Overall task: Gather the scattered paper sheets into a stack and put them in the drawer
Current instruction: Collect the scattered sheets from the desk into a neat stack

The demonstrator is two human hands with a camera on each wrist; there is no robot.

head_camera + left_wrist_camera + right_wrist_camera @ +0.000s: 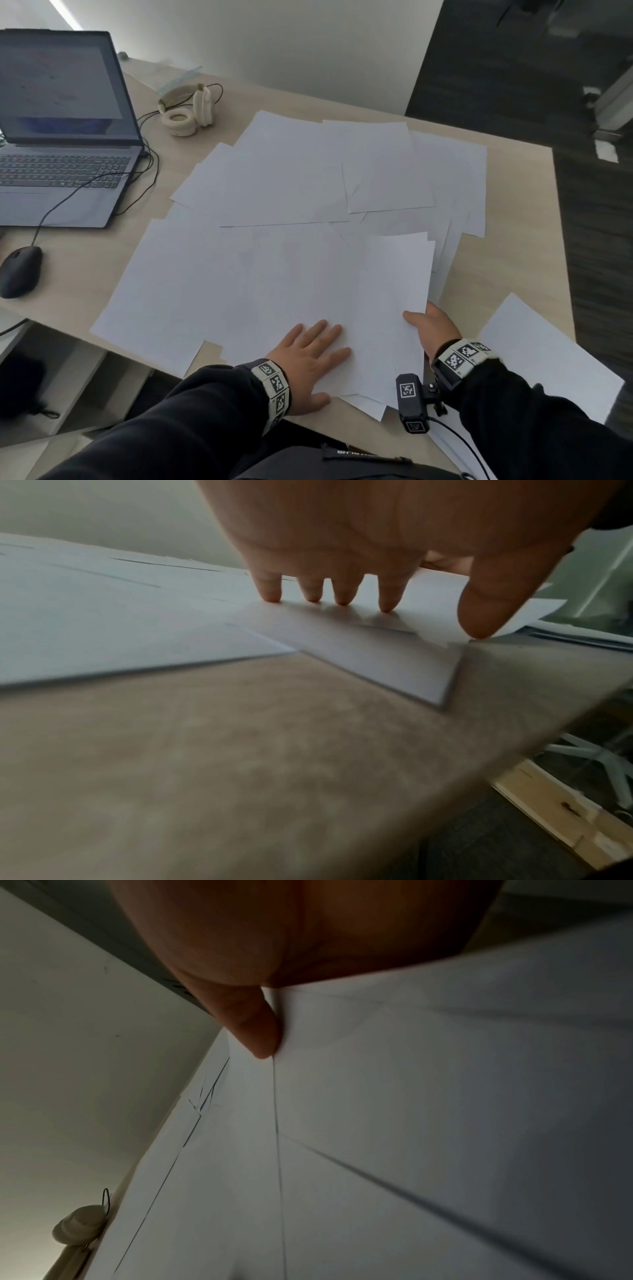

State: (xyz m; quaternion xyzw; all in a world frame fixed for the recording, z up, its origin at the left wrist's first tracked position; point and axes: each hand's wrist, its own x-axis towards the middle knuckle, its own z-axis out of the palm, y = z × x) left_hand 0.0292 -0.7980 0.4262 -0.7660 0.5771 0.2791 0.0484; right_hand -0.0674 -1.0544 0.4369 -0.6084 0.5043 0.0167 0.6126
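While white paper sheets (pixel 291 192) lie spread over the desk (pixel 513 222), the left hand (pixel 308 363) presses flat, fingers straight, on the near ones, and the right hand (pixel 433 325) pinches a raised sheet at right.

From the left wrist, straight fingertips (pixel 386 605) touch paper.

From the right wrist, the thumb (pixel 257 1031) is clamped on the sheet's edge.

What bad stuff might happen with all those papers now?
The right hand pinches a few sheets by one edge; they might crease or slip from that grip. The left hand only presses flat, so papers under it could slide. Sheets overhang the desk edge near the person and may fall off.
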